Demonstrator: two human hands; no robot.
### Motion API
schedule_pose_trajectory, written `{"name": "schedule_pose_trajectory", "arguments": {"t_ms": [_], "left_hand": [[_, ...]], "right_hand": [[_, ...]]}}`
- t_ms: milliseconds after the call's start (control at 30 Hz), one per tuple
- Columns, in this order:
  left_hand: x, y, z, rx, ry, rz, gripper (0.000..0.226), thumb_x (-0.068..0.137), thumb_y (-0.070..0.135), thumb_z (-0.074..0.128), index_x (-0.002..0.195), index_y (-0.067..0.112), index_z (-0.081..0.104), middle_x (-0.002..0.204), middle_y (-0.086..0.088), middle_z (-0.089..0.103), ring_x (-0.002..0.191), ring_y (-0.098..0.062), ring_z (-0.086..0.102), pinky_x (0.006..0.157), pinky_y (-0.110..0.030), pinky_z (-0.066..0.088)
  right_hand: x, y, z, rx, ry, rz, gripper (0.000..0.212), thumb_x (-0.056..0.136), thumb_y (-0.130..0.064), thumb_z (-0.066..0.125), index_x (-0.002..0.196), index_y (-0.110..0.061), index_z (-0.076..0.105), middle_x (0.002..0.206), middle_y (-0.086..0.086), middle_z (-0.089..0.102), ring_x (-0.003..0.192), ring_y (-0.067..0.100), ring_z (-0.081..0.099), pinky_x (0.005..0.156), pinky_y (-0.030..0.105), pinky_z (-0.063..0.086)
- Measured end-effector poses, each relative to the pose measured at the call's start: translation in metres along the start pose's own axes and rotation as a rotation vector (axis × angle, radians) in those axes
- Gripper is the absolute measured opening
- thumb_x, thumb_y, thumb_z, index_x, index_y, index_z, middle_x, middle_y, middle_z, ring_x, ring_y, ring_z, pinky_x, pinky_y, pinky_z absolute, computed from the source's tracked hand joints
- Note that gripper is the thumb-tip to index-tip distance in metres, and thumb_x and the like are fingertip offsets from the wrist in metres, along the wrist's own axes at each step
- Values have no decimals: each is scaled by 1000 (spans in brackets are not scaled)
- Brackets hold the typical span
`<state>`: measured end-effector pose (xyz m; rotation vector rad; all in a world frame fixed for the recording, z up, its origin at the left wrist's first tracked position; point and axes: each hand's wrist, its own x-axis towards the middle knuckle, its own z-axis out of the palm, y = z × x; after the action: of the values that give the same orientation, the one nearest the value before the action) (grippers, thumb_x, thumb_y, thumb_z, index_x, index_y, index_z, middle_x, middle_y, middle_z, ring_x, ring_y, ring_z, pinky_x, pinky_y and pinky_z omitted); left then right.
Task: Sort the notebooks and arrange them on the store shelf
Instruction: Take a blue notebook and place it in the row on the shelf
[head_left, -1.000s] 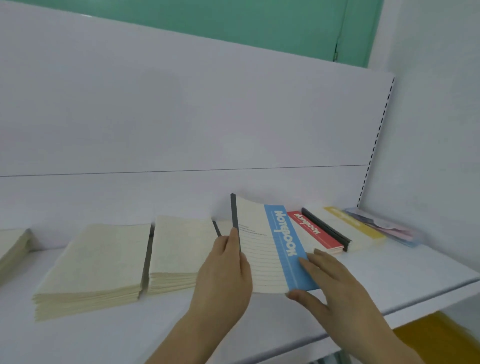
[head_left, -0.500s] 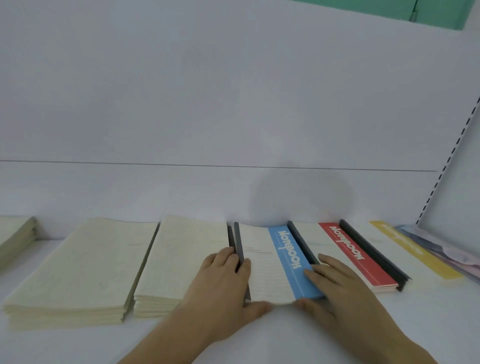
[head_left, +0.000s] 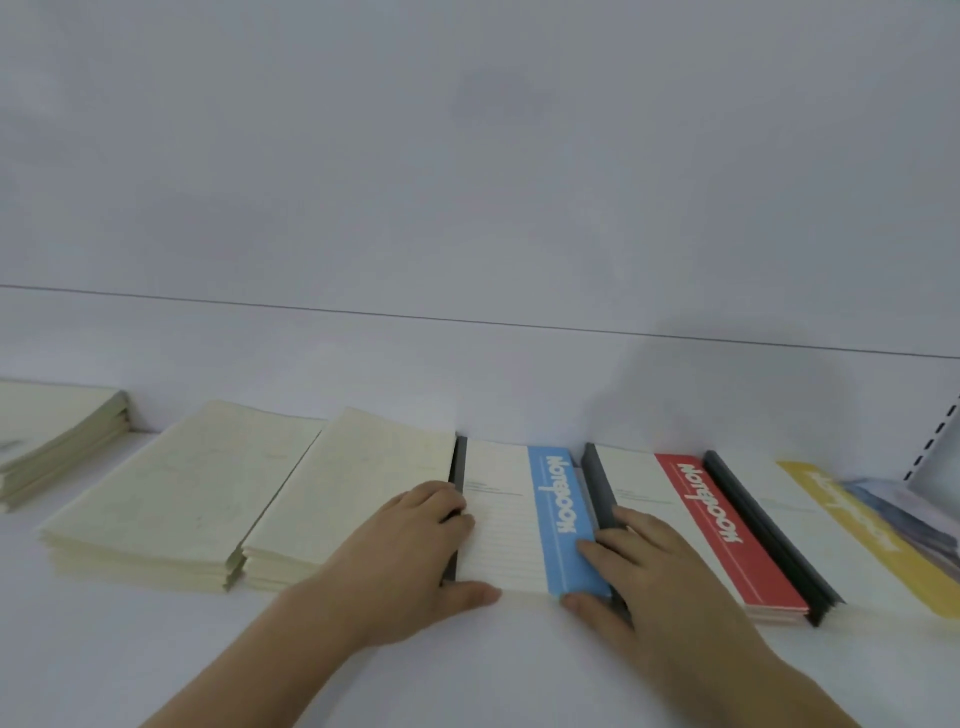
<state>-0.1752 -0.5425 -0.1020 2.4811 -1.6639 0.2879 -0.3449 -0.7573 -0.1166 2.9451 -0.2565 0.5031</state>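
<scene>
Since a second ago the blue-banded notebook has come down from its tilted, raised pose and now lies flat on the shelf, its black spine at the left, squeezed between the cream stacks and the red-banded notebook. Both hands have followed it down and frame its near end. Left hand rests over the spine edge, fingers bent and lying on the cover's left margin, thumb stretched along the near edge; it presses rather than grasps. Right hand lies with relaxed, nearly straight fingers on the blue band's right edge and on the dark spine just beside it, thumb tip against the near right corner. Further right sit a yellow-banded notebook and a pale patterned one, partly cut off. Two cream notebook stacks lie just left of the blue one, with another stack well apart at the far left.
</scene>
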Motion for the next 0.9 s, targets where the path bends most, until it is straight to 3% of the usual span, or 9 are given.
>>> {"name": "schedule_pose_trajectory", "arguments": {"t_ms": [100,200,267,467,633,767,900], "left_hand": [[0,3,-1,61,29,-9,82,84,82,31,117,18,69,126,4,60,128,-17,49,108,-28,41],[-2,4,-4,10,-42,-62,97,77,87,22,133,17,59,141,4,49,141,-16,33,116,-27,26],[-2,5,-6,6,-36,-72,106,74,92,17,137,16,57,145,2,47,143,-18,32,117,-26,22],[-2,13,-12,67,-151,-130,98,76,85,19,149,24,40,157,7,31,150,-15,14,122,-27,11],[-8,25,-18,89,-124,-184,83,87,75,29,155,28,26,160,8,24,151,-14,11,121,-29,9],[-19,34,-20,120,-1,-252,80,90,75,27,154,28,29,159,4,32,150,-19,22,122,-35,17],[-41,37,-26,95,128,-321,73,91,68,29,142,21,52,142,0,56,137,-23,48,113,-40,38]], "right_hand": [[1,4,2,22,-5,-19,69,91,-69,27,111,-20,71,107,-7,69,117,22,56,96,41,50],[4,6,3,39,-17,-40,72,90,-71,23,112,-21,70,108,-8,69,119,22,55,100,39,47],[4,7,4,70,-30,-42,70,89,-71,28,116,-21,68,112,-9,67,123,22,52,104,39,44],[2,3,1,98,-49,-19,64,88,-69,34,122,-23,63,117,-10,63,130,20,45,109,35,37],[1,4,-6,147,-117,-15,77,86,-76,16,142,-28,39,147,-8,35,145,16,13,119,33,16],[-2,0,-15,173,-101,-4,87,80,-78,3,148,-31,27,157,-7,19,147,14,2,121,34,11],[-9,-21,-23,174,-36,6,81,85,-76,13,144,-27,40,155,-3,30,147,16,14,119,38,20]]}}
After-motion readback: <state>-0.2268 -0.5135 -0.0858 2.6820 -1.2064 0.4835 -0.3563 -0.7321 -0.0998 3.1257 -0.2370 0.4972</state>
